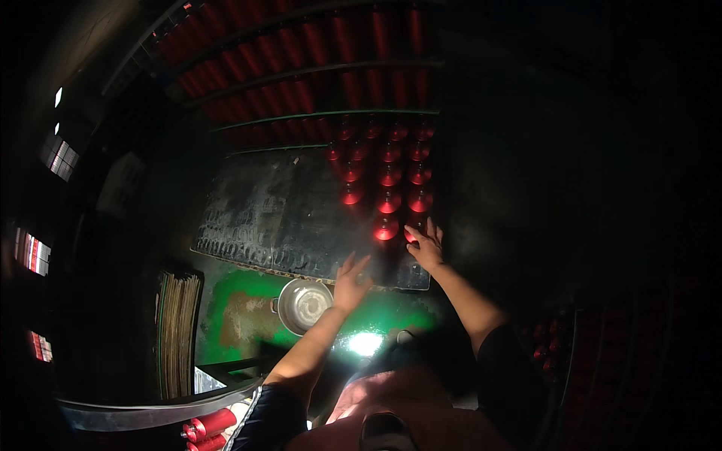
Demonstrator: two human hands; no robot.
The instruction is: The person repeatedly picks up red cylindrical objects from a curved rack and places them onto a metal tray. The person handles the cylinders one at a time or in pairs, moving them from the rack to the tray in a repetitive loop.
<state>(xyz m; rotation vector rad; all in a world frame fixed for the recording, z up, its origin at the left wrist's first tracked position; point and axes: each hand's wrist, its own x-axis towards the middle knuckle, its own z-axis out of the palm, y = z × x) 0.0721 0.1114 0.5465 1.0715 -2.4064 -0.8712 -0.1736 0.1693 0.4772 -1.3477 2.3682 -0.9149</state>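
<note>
Cylinder at hand: red, partly covered by the right hand; it stands on the board, toward the near right corner, at the near end of the rightmost visible row.
Right hand (427, 248): fingers parted over the cylinder (410, 235); I cannot tell whether they grip it or only touch it.
Left hand (351, 287): fingers spread, nothing seen in it, over the near edge of the board.
Red rows (389, 175): upright cylinders with shiny tops, running from the far edge toward the near edge; the leftmost full row stops shorter.
Board (259, 203): dark, flat, scuffed; its left part is bare, with pale ring marks along the near edge.
Basin (306, 307): round, metal, on the green floor (226, 289) just beyond the near edge.
Sheets (178, 334): a stack off the board's near left corner.
Racks (316, 41): tiers of red cylinders past the far edge, dim.
</note>
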